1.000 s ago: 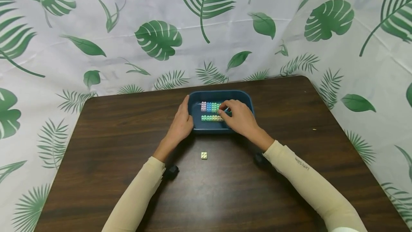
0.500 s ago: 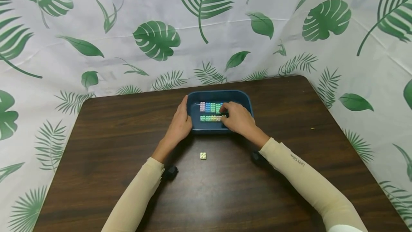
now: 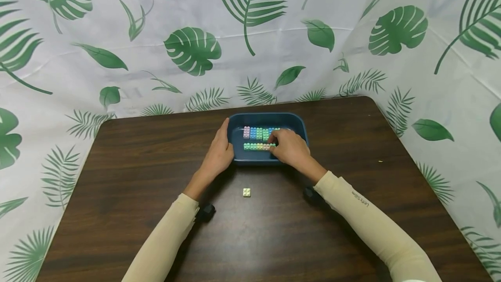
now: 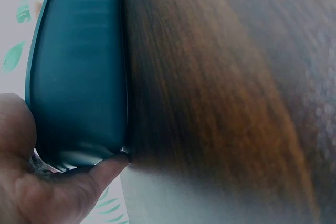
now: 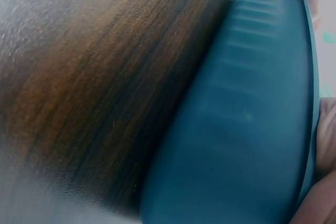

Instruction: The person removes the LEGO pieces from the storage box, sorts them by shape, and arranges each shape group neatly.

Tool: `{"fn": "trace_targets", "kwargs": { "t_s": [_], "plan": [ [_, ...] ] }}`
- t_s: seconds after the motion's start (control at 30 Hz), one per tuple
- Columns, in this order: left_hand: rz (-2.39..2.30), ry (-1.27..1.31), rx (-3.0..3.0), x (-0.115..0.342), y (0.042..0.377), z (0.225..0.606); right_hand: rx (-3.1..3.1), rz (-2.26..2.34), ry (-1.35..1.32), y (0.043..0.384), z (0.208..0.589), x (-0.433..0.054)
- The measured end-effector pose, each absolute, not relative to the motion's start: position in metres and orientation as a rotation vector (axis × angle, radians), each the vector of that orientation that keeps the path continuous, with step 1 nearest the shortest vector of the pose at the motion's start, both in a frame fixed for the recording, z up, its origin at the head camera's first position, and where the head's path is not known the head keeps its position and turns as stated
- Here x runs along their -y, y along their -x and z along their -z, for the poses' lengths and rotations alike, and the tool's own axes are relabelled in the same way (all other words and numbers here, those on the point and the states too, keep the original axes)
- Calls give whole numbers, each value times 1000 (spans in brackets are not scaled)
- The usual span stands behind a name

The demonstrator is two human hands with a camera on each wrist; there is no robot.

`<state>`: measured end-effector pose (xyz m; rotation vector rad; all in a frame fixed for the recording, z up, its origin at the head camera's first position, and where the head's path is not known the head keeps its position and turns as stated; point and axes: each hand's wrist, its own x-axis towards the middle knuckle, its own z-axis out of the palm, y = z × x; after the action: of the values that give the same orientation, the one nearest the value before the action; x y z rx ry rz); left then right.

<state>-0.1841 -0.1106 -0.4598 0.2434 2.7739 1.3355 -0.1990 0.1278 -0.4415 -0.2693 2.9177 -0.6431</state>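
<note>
A dark blue tray lies toward the back of the table, its near wall filling much of both wrist views. Inside are two rows of studded toy bricks: the far row runs pink, blue and green, and the near row green, yellow and pink. My left hand holds the tray's left end, thumb at the rim and fingers along the outside. My right hand reaches over the right side and pinches a toy brick at the near row's right end; its fingers hide most of that brick.
A pale yellow toy brick sits on the brown table in front of the tray. A tiny yellow speck lies to the right. A leaf-print cloth hangs behind the table.
My right hand has shifted slightly toward the right and near side inside the tray, uncovering more blue and green bricks in the far row. The left hand stays at the tray's end.
</note>
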Motion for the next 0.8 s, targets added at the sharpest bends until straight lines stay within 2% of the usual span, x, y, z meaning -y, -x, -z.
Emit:
{"fn": "trace_targets", "kwargs": {
  "t_s": [0.37,0.8],
  "plan": [
    [-1329,-238,-2776,111,184,460,-2992,637,268,197,442,-127],
    [-1316,-227,-2781,109,184,459,-3362,385,543,179,434,-119]
  ]
}}
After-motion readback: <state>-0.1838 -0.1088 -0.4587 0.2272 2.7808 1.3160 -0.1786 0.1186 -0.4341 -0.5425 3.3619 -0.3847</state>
